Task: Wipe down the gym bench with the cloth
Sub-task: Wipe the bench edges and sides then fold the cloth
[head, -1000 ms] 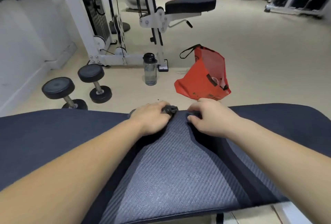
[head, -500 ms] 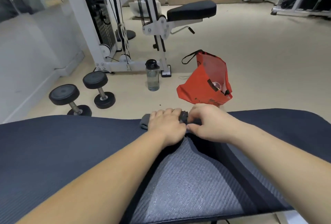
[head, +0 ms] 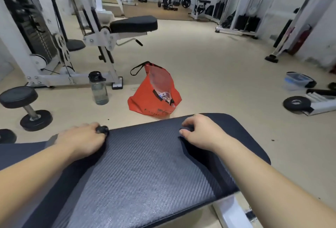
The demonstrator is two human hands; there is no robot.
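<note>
cloth mostly hidden under the left hand; bench cut off at left and bottom edges

Our gym bench pad looks like dark vinyl with a ribbed, carbon-weave grain and a slight sheen mid-pad. The cloth is matt grey fabric. On the matt beige floor we see a clear plastic water bottle, a thin red bag and a dumbbell with matt black heads and a bare metal handle.
</note>
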